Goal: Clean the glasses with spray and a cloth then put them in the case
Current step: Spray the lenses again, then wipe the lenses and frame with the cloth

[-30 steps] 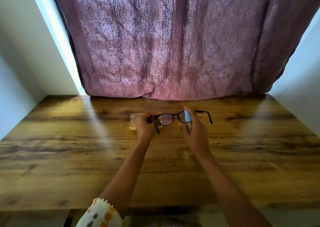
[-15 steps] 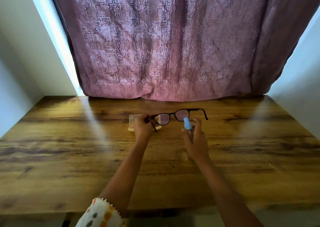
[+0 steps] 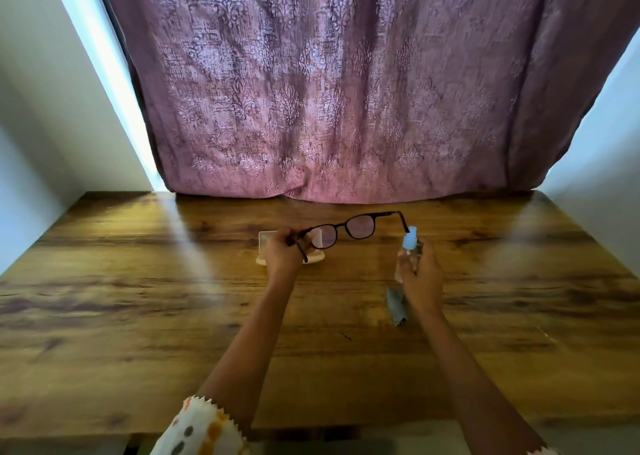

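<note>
Though half-hidden, case behind left hand

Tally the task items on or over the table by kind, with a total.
glasses: 1, held by the left hand
spray bottle: 1, held by the right hand
cloth: 1, grey, lying on the table
case: 1, partly hidden behind the left hand
Total: 4
</note>
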